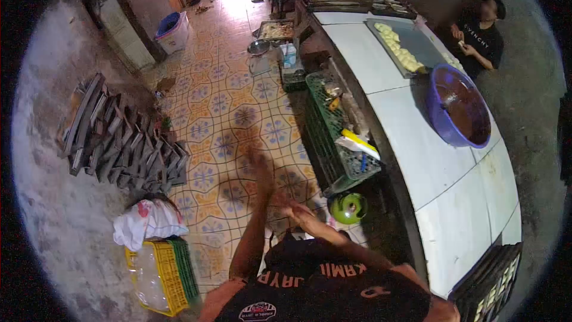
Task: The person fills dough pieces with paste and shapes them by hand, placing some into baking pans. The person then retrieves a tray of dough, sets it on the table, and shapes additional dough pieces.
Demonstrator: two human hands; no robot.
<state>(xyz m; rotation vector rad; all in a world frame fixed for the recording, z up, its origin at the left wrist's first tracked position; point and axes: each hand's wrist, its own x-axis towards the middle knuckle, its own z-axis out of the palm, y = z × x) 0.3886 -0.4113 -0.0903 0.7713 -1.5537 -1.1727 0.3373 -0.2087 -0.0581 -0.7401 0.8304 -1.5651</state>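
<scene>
My left hand (260, 166) reaches forward over the patterned tile floor (205, 128), its fingers stretched out and blurred. Nothing shows in it. My right hand (299, 211) is lower and closer to my body, pointing toward my left forearm. Its fingers look extended and are smeared by motion; I see no object in them, and cannot tell whether they touch the forearm. A green gas cylinder (348, 209) stands on the floor to the right of my right hand.
To my right runs a white tiled table (390, 104) with a purple basin (444, 113) and a tray of dough pieces (396, 48). A co-worker (479, 42) is behind it. Green crates (328, 134) line its base. Stacked metal pieces (122, 143) and a yellow crate (156, 277) lie left.
</scene>
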